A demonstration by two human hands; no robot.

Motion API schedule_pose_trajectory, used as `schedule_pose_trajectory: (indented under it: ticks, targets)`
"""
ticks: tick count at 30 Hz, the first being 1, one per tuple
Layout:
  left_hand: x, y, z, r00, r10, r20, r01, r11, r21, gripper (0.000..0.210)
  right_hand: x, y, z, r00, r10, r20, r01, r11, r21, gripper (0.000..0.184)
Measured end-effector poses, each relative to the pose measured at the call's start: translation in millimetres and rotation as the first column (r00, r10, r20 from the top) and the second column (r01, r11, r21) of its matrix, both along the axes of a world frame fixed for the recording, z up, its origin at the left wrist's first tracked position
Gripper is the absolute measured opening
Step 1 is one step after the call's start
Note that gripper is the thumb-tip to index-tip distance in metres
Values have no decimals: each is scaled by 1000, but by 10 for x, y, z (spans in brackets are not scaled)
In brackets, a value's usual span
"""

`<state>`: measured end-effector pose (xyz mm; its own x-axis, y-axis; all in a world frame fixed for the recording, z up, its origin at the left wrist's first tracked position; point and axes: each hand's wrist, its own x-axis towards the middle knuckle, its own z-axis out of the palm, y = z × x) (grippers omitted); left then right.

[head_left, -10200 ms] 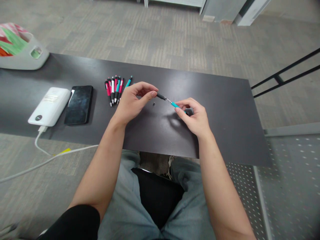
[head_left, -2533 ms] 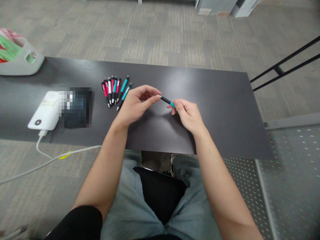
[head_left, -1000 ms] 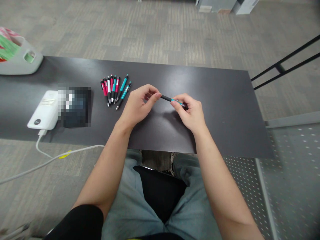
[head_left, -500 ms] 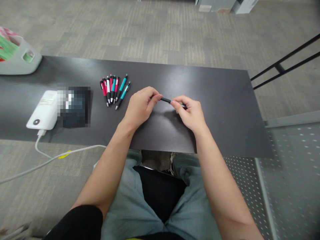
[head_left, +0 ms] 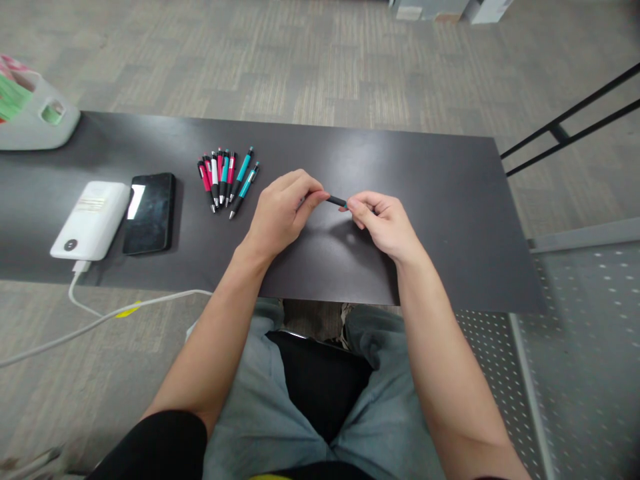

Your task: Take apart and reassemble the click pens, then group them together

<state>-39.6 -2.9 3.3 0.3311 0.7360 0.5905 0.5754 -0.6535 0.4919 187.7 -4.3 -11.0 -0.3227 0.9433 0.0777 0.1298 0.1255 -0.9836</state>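
The one view looks from the wearer's head, forward and steeply down, with jeans [head_left: 250, 400] at bottom centre and left hand [head_left: 283, 213] and right hand [head_left: 384, 225] near mid-frame. It sits far enough back to include the table [head_left: 460, 227] and carpet [head_left: 320, 60] along the top.

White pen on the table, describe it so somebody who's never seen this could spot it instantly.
On the dark table, find the black phone. Between it and the person's left hand lies a cluster of pens. The white pen in it is the only one with a white barrel; the others are red or teal.
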Motion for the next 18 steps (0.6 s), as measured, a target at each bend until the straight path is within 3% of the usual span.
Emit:
schedule_pose_trajectory:
  ticks: [8, 18]
  targets:
    - [-15, 5, -5, 1000, -2, -18, 2, 1000, 5, 19, 10, 8, -27, 999, -4, -32, 5, 1000, 10, 37]
    - [-117, 60, -34, 998, 19, 60, -16, 999, -43, 10, 36, 60, -105, 968, -173, -181, 193, 976, 98, 32]
